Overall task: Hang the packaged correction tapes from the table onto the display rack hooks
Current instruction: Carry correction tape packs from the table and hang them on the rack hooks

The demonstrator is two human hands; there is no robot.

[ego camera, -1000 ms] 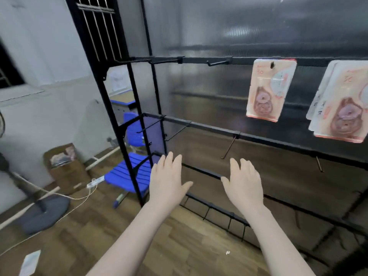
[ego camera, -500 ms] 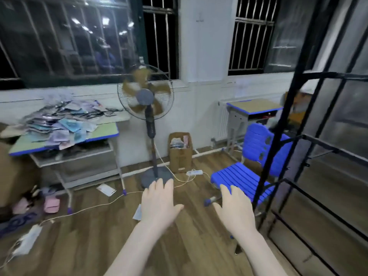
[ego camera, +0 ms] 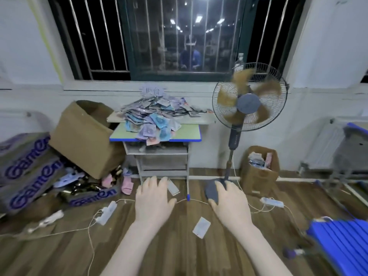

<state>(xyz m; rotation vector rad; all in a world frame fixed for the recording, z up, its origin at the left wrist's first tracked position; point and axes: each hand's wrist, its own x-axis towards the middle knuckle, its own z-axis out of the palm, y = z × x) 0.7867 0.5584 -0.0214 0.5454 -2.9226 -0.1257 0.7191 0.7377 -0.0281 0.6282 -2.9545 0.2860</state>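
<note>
Both the left hand and the right hand hang flat, fingers straight, holding nothing. Beyond them glossy packets heap on a blue-edged table; left of the left hand, crumpled boxes read "Gamen"

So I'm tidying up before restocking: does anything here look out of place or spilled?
Yes. Packets overflow the table edge, two lie on the floor, and a cardboard box leans tipped beside the table over scattered clutter.

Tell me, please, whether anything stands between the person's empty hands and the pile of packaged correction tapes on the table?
Nothing visible does. The left hand and right hand are held out open over bare wooden floor, and the packaged correction tapes lie heaped on the table straight ahead. The standing fan is off to the right.
</note>
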